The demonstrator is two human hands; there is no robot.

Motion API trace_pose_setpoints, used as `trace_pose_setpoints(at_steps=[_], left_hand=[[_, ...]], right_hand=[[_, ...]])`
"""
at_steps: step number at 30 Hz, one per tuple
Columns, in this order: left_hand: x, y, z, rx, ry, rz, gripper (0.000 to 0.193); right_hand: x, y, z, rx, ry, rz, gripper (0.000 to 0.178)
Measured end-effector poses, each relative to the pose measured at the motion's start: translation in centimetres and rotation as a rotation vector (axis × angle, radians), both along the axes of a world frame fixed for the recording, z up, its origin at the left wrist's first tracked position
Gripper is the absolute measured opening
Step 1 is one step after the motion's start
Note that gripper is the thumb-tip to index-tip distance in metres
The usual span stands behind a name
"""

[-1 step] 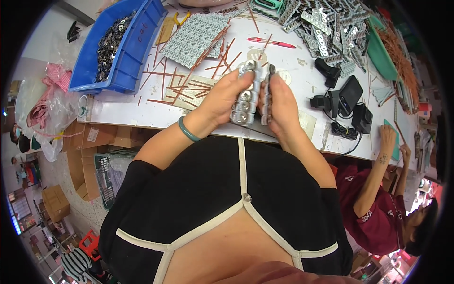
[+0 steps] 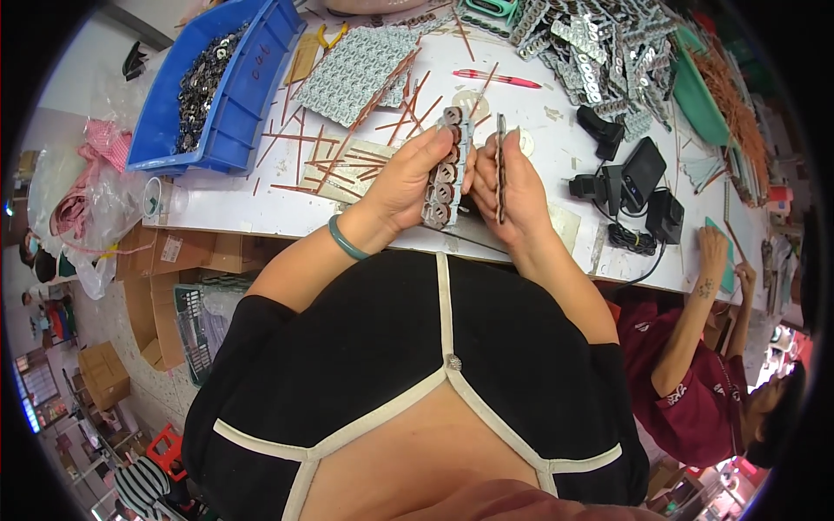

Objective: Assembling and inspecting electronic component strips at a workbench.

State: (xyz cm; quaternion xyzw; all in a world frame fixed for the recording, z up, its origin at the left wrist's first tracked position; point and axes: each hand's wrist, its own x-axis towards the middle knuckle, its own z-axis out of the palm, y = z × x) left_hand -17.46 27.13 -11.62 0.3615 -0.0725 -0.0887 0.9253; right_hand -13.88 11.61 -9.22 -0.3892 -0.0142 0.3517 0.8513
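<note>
Over the table's near edge, my left hand (image 2: 407, 178) is closed round a stack of grey strips (image 2: 445, 178) with a row of round dark metal pieces. The thumb lies on the stack's face near its upper end. My right hand (image 2: 525, 191) holds a thin strip (image 2: 501, 174) edge-on between thumb and fingers, a small gap away from the stack. Its face is hidden from me. Beyond my hands lie thin reddish-brown sticks (image 2: 347, 161), a pink pen (image 2: 499, 79) and a grey patterned sheet stack (image 2: 354, 78).
A blue bin (image 2: 234, 95) of small dark metal parts stands at the left. Many grey strips (image 2: 599, 52) are heaped at the back right, beside a green tray (image 2: 702, 100). Black adapters with cables (image 2: 638, 178) lie to the right. A co-worker's hand (image 2: 714, 247) is farther right.
The right hand now has only a thin strip where a thicker bundle showed. The left hand's stack has turned, showing darker round faces.
</note>
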Motion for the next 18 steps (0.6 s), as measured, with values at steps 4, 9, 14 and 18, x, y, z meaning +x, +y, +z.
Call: trace_pose_setpoints(at_steps=[4, 9, 14, 18], left_hand=[[0.2, -0.5, 1.0, -0.129, 0.001, 0.016, 0.039], [1.5, -2.1, 2.3, -0.011, 0.023, 0.257, 0.036], [3.0, -2.9, 2.2, 0.067, -0.026, 0.275, 0.045], [3.7, -2.3, 1.2, 0.167, -0.096, 0.255, 0.065]], right_hand=[[1.8, 1.2, -0.3, -0.295, -0.241, -0.302, 0.03], [3.6, -0.4, -1.0, -0.572, -0.755, -0.104, 0.033], [2.9, -0.8, 0.6, -0.463, -0.714, -0.013, 0.047], [5.3, -3.5, 1.4, -0.801, -1.087, 0.105, 0.052]])
